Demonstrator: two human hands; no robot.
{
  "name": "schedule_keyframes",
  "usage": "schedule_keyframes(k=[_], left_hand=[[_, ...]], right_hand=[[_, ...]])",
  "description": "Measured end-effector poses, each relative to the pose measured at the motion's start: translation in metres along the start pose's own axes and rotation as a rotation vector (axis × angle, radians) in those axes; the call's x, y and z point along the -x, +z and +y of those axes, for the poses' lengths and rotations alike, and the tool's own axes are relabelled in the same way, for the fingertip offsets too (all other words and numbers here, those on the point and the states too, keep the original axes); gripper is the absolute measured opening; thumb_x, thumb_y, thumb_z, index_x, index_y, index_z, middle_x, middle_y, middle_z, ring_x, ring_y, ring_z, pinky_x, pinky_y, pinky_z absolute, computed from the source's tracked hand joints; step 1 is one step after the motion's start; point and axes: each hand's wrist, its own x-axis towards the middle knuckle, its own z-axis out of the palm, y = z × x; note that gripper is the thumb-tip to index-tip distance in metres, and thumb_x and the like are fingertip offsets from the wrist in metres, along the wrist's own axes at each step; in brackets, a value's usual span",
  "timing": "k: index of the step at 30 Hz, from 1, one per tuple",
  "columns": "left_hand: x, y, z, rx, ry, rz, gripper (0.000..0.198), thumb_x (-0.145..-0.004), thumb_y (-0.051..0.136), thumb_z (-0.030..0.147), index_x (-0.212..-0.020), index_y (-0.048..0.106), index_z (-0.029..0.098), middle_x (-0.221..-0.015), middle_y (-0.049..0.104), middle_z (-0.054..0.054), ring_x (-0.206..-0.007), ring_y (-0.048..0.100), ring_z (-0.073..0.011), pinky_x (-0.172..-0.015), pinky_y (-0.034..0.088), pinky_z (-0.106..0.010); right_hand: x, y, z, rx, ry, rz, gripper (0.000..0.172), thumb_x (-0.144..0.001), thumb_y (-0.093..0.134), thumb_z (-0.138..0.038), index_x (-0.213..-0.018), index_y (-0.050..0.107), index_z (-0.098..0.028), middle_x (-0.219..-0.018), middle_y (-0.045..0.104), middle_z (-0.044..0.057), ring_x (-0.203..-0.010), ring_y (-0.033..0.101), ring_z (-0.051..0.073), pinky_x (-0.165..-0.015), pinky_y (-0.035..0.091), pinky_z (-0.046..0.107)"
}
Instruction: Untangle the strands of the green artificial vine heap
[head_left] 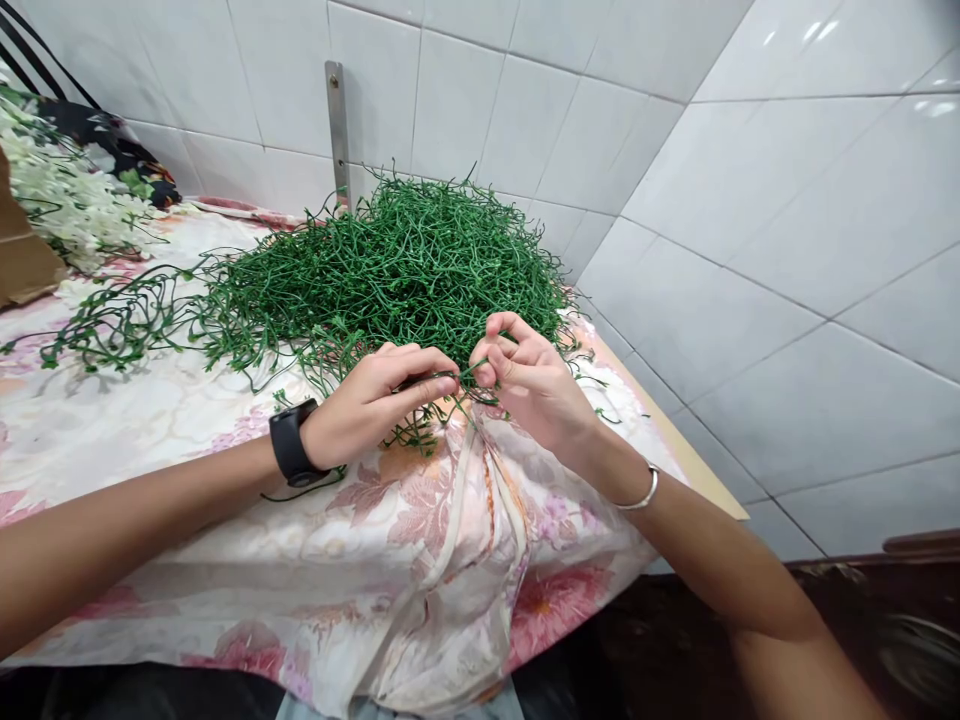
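Observation:
A big heap of green plastic stems (397, 265) lies on a table covered with a flowered cloth (187, 440). My left hand (375, 400), with a black watch on its wrist, pinches a thin green stem (450, 378) at the heap's near edge. My right hand (529, 385), a silver bangle on its wrist, pinches the other end of the same stem. The two hands almost touch, fingertip to fingertip.
Loose leafy green sprigs (120, 325) trail left of the heap. White artificial flowers (60, 195) and a brown cardboard piece (26, 265) sit at the far left. Tiled walls (750, 250) close the back and right. A metal bracket (336, 125) stands behind the heap.

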Motion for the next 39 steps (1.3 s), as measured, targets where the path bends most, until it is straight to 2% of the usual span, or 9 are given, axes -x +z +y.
schedule_keyframes(k=[5,9,12,17,21,26,30,33,39], left_hand=[[0.002,-0.003,-0.001,-0.087,0.01,-0.031,0.019,-0.087,0.041,0.028,-0.083,0.058,0.018,-0.072,0.056,0.001,-0.069,0.046,-0.0121,-0.067,0.031,-0.027],[0.004,-0.005,-0.005,-0.025,-0.039,-0.022,0.02,-0.085,0.044,0.031,-0.08,0.057,0.017,-0.075,0.057,0.0,-0.071,0.048,-0.013,-0.067,0.033,-0.027],[0.003,-0.004,-0.008,0.081,-0.119,0.026,0.021,-0.083,0.046,0.034,-0.086,0.057,0.016,-0.081,0.058,-0.002,-0.073,0.049,-0.0132,-0.064,0.036,-0.025],[0.001,-0.004,-0.009,0.113,-0.123,0.067,0.019,-0.081,0.049,0.028,-0.095,0.055,0.017,-0.076,0.053,-0.001,-0.068,0.047,-0.0113,-0.061,0.036,-0.023],[0.001,-0.005,-0.01,0.171,-0.121,0.086,0.021,-0.08,0.049,0.025,-0.098,0.053,0.016,-0.082,0.054,-0.002,-0.073,0.049,-0.0119,-0.066,0.04,-0.024],[0.002,-0.005,-0.01,0.186,-0.111,0.084,0.023,-0.08,0.051,0.025,-0.101,0.051,0.016,-0.089,0.056,-0.004,-0.076,0.051,-0.0123,-0.069,0.041,-0.025],[0.002,-0.004,-0.007,0.102,-0.09,0.097,0.022,-0.079,0.052,0.024,-0.1,0.052,0.016,-0.092,0.057,-0.004,-0.078,0.051,-0.0122,-0.071,0.04,-0.025],[0.003,-0.003,-0.004,0.089,-0.063,0.078,0.021,-0.08,0.05,0.024,-0.1,0.052,0.016,-0.091,0.058,-0.004,-0.077,0.052,-0.0123,-0.072,0.041,-0.026],[0.005,0.0,-0.002,0.062,-0.024,0.057,0.019,-0.08,0.05,0.024,-0.098,0.052,0.016,-0.089,0.059,-0.005,-0.081,0.055,-0.0144,-0.075,0.043,-0.028]], right_hand=[[-0.006,-0.02,-0.007,0.295,-0.217,0.025,0.012,-0.08,0.046,-0.023,-0.089,0.039,-0.021,-0.063,0.043,-0.002,-0.056,0.044,0.009,-0.054,0.041,0.024],[-0.012,-0.064,-0.026,0.676,-0.569,0.264,0.014,-0.085,0.036,-0.021,-0.097,0.042,-0.023,-0.069,0.047,0.0,-0.063,0.05,0.012,-0.061,0.043,0.029],[-0.013,-0.078,-0.032,0.739,-0.572,0.352,0.015,-0.086,0.039,-0.021,-0.101,0.042,-0.025,-0.072,0.051,0.0,-0.065,0.054,0.011,-0.067,0.044,0.03],[-0.01,-0.058,-0.017,1.012,-0.511,0.225,0.018,-0.085,0.044,-0.018,-0.102,0.044,-0.021,-0.073,0.058,-0.001,-0.074,0.058,0.013,-0.078,0.041,0.034],[-0.009,-0.047,-0.008,1.259,-0.498,0.088,0.019,-0.083,0.046,-0.015,-0.102,0.049,-0.02,-0.091,0.063,0.003,-0.089,0.058,0.015,-0.086,0.035,0.037],[-0.005,-0.039,-0.012,1.293,-0.54,0.036,0.019,-0.083,0.047,-0.014,-0.1,0.052,-0.021,-0.108,0.06,0.004,-0.104,0.052,0.016,-0.092,0.031,0.038],[0.001,-0.021,-0.014,1.222,-0.642,0.024,0.01,-0.082,0.051,-0.021,-0.091,0.055,-0.02,-0.094,0.063,0.002,-0.093,0.056,0.014,-0.088,0.034,0.035],[0.004,-0.009,-0.008,1.258,-0.734,0.01,0.015,-0.076,0.059,-0.028,-0.088,0.055,-0.019,-0.086,0.062,0.001,-0.086,0.056,0.014,-0.082,0.036,0.033],[0.003,-0.006,0.002,1.267,-0.756,-0.029,0.015,-0.077,0.058,-0.025,-0.089,0.055,-0.018,-0.081,0.059,0.002,-0.078,0.052,0.013,-0.072,0.04,0.03]])
